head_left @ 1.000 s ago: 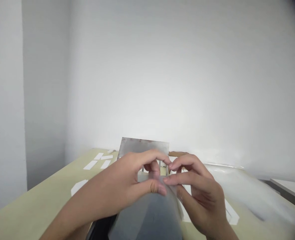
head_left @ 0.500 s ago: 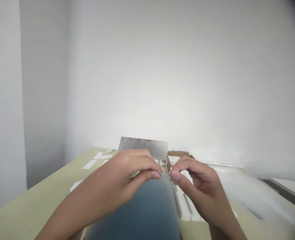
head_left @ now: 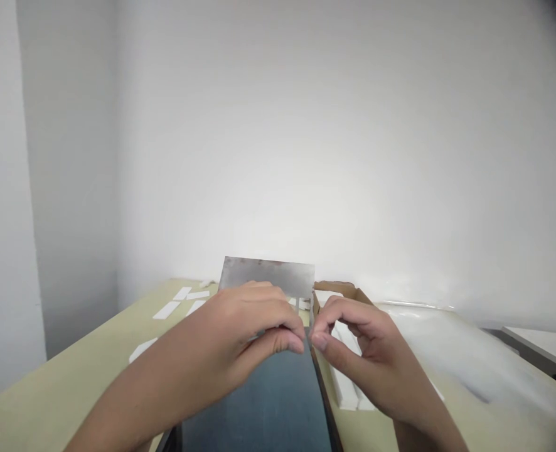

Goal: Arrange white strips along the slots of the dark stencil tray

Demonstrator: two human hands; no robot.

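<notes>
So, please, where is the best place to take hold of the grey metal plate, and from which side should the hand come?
Probably by its top edge, coming from above. On the grey metal plate that long, straight edge stands free, while the lower part is hidden behind the left hand. The right hand could reach it, but the cardboard box sits close beside the plate on that side.

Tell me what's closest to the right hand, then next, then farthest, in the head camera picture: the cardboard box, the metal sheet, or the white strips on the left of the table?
From the right hand:
1. The cardboard box, just past the fingers, on the right.
2. The metal sheet, standing in the middle, left of the box.
3. The white strips, far off on the left of the table.
</notes>
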